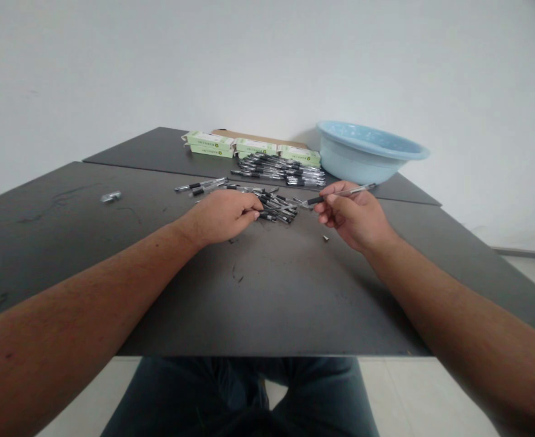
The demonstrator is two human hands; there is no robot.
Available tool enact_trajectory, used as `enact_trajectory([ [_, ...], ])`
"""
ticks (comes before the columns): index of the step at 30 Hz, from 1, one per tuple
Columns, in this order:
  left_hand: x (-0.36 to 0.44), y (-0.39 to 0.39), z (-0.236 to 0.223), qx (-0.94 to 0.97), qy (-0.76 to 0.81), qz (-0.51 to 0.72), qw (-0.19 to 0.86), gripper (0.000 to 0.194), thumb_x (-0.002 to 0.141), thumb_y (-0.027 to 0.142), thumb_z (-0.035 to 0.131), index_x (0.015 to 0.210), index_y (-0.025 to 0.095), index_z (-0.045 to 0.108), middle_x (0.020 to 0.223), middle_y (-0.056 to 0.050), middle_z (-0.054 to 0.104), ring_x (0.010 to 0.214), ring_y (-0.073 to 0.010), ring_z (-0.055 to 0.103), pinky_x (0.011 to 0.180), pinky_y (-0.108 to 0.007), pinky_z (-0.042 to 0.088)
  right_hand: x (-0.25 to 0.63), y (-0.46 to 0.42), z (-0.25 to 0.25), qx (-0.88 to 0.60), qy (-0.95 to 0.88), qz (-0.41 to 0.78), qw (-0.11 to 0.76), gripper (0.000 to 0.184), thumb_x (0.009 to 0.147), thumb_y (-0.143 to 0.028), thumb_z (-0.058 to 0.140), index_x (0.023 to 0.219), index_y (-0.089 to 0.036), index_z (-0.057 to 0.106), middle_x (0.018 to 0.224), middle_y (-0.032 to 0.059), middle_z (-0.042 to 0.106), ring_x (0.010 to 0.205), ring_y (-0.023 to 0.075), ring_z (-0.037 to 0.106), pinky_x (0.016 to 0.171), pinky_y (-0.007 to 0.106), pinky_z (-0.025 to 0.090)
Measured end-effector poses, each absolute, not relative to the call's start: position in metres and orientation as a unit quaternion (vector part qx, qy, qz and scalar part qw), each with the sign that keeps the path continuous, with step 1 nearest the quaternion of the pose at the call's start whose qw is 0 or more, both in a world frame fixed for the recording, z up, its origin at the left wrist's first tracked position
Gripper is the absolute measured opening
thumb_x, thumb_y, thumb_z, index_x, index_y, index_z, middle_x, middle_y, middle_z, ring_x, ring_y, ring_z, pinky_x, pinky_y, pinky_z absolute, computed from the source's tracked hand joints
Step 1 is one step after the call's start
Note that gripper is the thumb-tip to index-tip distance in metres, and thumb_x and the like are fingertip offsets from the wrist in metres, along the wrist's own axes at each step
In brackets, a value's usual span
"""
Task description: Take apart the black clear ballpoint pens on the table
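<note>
My right hand (pixel 356 215) is closed round a clear pen barrel (pixel 315 200) with a black grip, its front end pointing left. Between the thumb and fingers of my left hand (pixel 228 213) is the dark end of a thin pen refill (pixel 279 209). That refill reaches across to the front of the barrel; whether it is inside cannot be made out. A loose pile of pens and pen parts (pixel 272 199) lies just behind, partly hidden by my left hand. Below my right hand, a small metallic cone-shaped pen tip (pixel 326 238) rests on the dark table (pixel 267 297).
Stacked pens (pixel 279 167) lie before several green-and-white boxes (pixel 210 142) at the back. A light blue basin (pixel 367 152) stands at the back right. Two or so pens (pixel 199 186) lie left of the pile, and a small clear item (pixel 111 196) farther left.
</note>
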State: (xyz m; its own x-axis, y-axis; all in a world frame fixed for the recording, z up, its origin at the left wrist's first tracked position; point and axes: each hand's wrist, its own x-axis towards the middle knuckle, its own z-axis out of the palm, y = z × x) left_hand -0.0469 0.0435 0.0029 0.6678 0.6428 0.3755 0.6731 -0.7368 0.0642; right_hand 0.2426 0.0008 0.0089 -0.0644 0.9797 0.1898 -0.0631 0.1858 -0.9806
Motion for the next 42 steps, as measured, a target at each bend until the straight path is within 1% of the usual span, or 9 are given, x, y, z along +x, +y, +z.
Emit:
enact_trajectory([
  [21, -0.049, 0.046, 0.001, -0.914, -0.351, -0.199, 0.040, 0.035, 0.097, 0.037, 0.049, 0.112, 0.018, 0.074, 0.107, -0.007, 0.079, 0.100, -0.0261, 0.072, 0.090, -0.037, 0.053, 0.245, 0.001, 0.008, -0.421, -0.553, 0.477, 0.538, 0.019, 0.080, -0.030, 0.075, 0.094, -0.022, 0.065, 0.074, -0.0006, 0.074, 0.056, 0.0131, 0.065, 0.048, 0.024, 0.042],
  [26, -0.047, 0.044, 0.002, -0.917, -0.346, -0.195, 0.043, 0.034, 0.098, 0.036, 0.048, 0.112, 0.018, 0.074, 0.106, -0.007, 0.079, 0.100, -0.0266, 0.072, 0.089, -0.038, 0.053, 0.242, 0.000, 0.005, -0.416, -0.562, 0.483, 0.527, 0.022, 0.081, -0.032, 0.078, 0.096, -0.022, 0.066, 0.074, -0.0006, 0.074, 0.056, 0.0124, 0.064, 0.049, 0.023, 0.043],
  [30, -0.042, 0.038, 0.002, -0.913, -0.340, -0.224, 0.013, 0.034, 0.099, 0.036, 0.050, 0.114, 0.019, 0.075, 0.110, -0.007, 0.078, 0.104, -0.0248, 0.072, 0.093, -0.036, 0.052, 0.236, -0.004, 0.004, -0.416, -0.562, 0.489, 0.521, 0.027, 0.078, -0.033, 0.082, 0.099, -0.022, 0.070, 0.070, -0.0023, 0.071, 0.052, 0.0113, 0.060, 0.047, 0.023, 0.042],
  [32, -0.039, 0.035, 0.002, -0.908, -0.336, -0.251, -0.007, 0.032, 0.099, 0.036, 0.051, 0.115, 0.020, 0.075, 0.112, -0.006, 0.078, 0.105, -0.0231, 0.072, 0.095, -0.035, 0.052, 0.233, -0.008, 0.005, -0.408, -0.557, 0.513, 0.510, 0.030, 0.076, -0.036, 0.083, 0.100, -0.022, 0.071, 0.073, -0.0002, 0.073, 0.056, 0.0131, 0.064, 0.047, 0.023, 0.044],
  [33, -0.037, 0.033, 0.002, -0.905, -0.335, -0.264, -0.016, 0.032, 0.099, 0.035, 0.052, 0.116, 0.021, 0.075, 0.113, -0.005, 0.078, 0.105, -0.0222, 0.072, 0.096, -0.034, 0.052, 0.232, -0.010, 0.006, -0.396, -0.556, 0.533, 0.500, 0.033, 0.077, -0.042, 0.082, 0.101, -0.021, 0.073, 0.078, 0.0022, 0.075, 0.060, 0.0150, 0.067, 0.049, 0.024, 0.046],
  [35, -0.034, 0.029, 0.002, -0.898, -0.334, -0.284, -0.034, 0.030, 0.098, 0.034, 0.055, 0.118, 0.021, 0.074, 0.113, -0.004, 0.079, 0.104, -0.0205, 0.072, 0.096, -0.032, 0.052, 0.233, -0.013, 0.008, -0.362, -0.556, 0.578, 0.475, 0.043, 0.080, -0.055, 0.075, 0.105, -0.019, 0.075, 0.090, 0.0083, 0.079, 0.070, 0.0199, 0.073, 0.054, 0.028, 0.052],
  [37, -0.032, 0.026, 0.003, -0.893, -0.332, -0.300, -0.054, 0.030, 0.098, 0.032, 0.058, 0.121, 0.020, 0.073, 0.112, -0.003, 0.079, 0.102, -0.0187, 0.073, 0.095, -0.030, 0.052, 0.234, -0.014, 0.009, -0.340, -0.557, 0.610, 0.449, 0.050, 0.084, -0.060, 0.069, 0.108, -0.018, 0.076, 0.099, 0.0125, 0.079, 0.078, 0.0237, 0.075, 0.057, 0.031, 0.054],
  [39, -0.030, 0.021, 0.004, -0.892, -0.328, -0.304, -0.064, 0.031, 0.097, 0.031, 0.060, 0.124, 0.020, 0.070, 0.110, -0.003, 0.079, 0.101, -0.0184, 0.073, 0.095, -0.030, 0.052, 0.236, -0.015, 0.009, -0.345, -0.560, 0.618, 0.430, 0.045, 0.086, -0.054, 0.069, 0.111, -0.017, 0.077, 0.099, 0.0124, 0.079, 0.076, 0.0225, 0.074, 0.055, 0.030, 0.054],
  [42, -0.028, 0.016, 0.005, -0.900, -0.320, -0.290, -0.050, 0.033, 0.097, 0.030, 0.061, 0.128, 0.020, 0.068, 0.113, -0.004, 0.078, 0.107, -0.0204, 0.072, 0.099, -0.034, 0.051, 0.237, -0.014, 0.007, -0.378, -0.565, 0.599, 0.424, 0.031, 0.086, -0.041, 0.075, 0.108, -0.019, 0.077, 0.083, 0.0052, 0.076, 0.058, 0.0147, 0.066, 0.049, 0.026, 0.049],
])
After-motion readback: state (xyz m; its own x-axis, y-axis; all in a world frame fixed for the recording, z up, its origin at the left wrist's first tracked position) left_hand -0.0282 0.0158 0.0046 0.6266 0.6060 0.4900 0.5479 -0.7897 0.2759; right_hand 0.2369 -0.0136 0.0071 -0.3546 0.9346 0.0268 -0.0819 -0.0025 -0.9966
